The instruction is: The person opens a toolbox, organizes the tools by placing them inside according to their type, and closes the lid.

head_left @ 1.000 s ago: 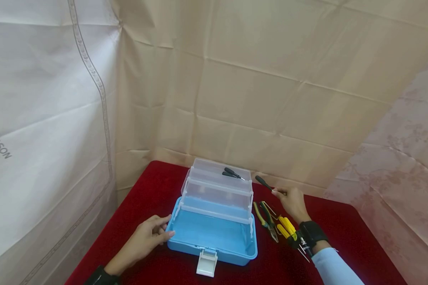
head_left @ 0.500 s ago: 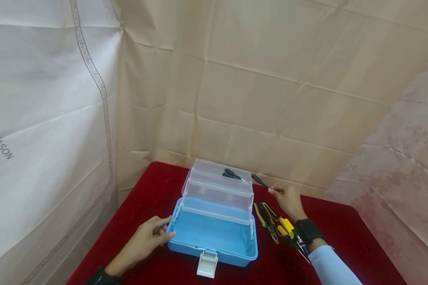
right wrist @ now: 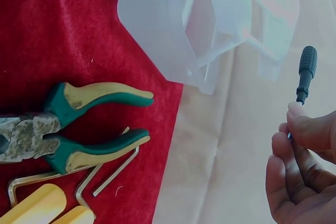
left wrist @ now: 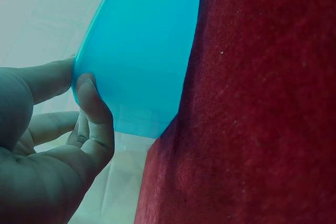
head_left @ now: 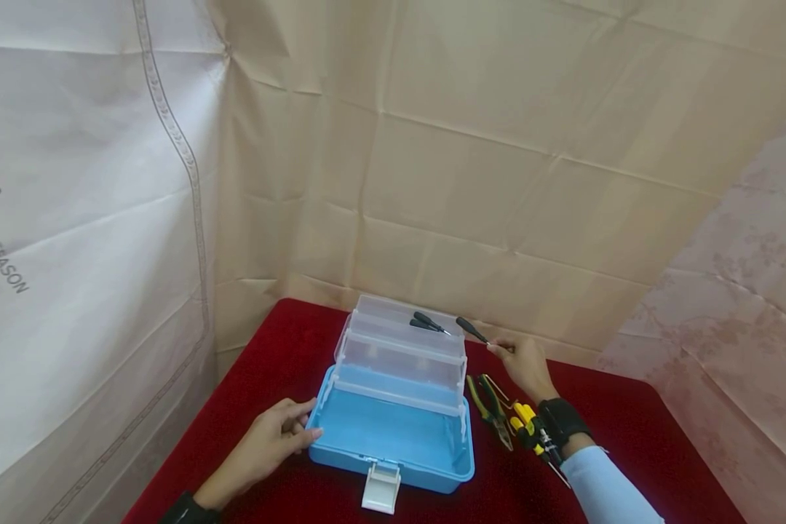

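Note:
My left hand (head_left: 268, 442) grips the left rim of a blue plastic toolbox (head_left: 380, 429); the left wrist view shows thumb and fingers pinching its wall (left wrist: 136, 51). The box stands open, its clear stepped trays (head_left: 393, 356) raised at the back and its white latch (head_left: 381, 489) hanging in front. Two dark-handled screwdrivers (head_left: 429, 322) lie in the top tray. Right of the trays, my right hand (head_left: 527, 370) pinches another screwdriver (head_left: 471, 330) by its shaft, the black ribbed handle (right wrist: 308, 66) pointing away from the fingers. Its tip is hidden by the hand.
Pliers with green and tan grips (right wrist: 105, 98) lie right of the box on the red cloth (head_left: 629, 437). Hex keys (right wrist: 115, 174) and several yellow-handled tools (head_left: 527, 417) lie beside them. Hanging sheets (head_left: 465, 182) enclose the table at the back and sides.
My right hand has moved slightly left with the screwdriver, bringing its handle close to the top tray's right end. The left hand keeps its hold on the box rim.

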Demonstrator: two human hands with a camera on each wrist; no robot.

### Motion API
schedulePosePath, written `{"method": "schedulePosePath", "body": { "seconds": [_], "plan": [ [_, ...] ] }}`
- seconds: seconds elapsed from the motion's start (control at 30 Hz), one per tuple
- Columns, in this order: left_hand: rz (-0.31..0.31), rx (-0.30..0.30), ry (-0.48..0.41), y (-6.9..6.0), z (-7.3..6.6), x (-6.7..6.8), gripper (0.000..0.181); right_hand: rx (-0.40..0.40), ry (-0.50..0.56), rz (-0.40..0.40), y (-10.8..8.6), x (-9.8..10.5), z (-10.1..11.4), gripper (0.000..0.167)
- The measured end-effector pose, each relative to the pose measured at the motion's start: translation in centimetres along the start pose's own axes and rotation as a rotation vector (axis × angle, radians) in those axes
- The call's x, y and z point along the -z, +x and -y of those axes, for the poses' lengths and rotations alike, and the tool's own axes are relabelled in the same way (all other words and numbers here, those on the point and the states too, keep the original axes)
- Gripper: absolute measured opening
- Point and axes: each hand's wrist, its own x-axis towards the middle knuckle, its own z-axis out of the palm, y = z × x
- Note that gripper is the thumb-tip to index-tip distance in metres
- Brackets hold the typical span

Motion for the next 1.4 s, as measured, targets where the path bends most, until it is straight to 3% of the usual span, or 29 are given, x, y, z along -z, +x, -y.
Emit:
{"method": "schedulePosePath", "body": {
  "seconds": [0.4, 0.9, 1.4],
  "plan": [
    [0.000, -0.018, -0.010, 0.0, 0.1, -0.2, 0.066, 0.077, 0.019, 0.014, 0.8, -0.4, 0.6, 0.015],
    [-0.002, -0.022, 0.012, -0.1, 0.2, -0.1, 0.065, 0.066, 0.002, 0.059, 1.6, -0.8, 2.1, 0.018],
    [-0.010, -0.013, 0.011, -0.2, 0.0, -0.2, 0.065, 0.142, -0.074, 0.050, 2.5, -1.6, 3.1, 0.017]
  ]
}}
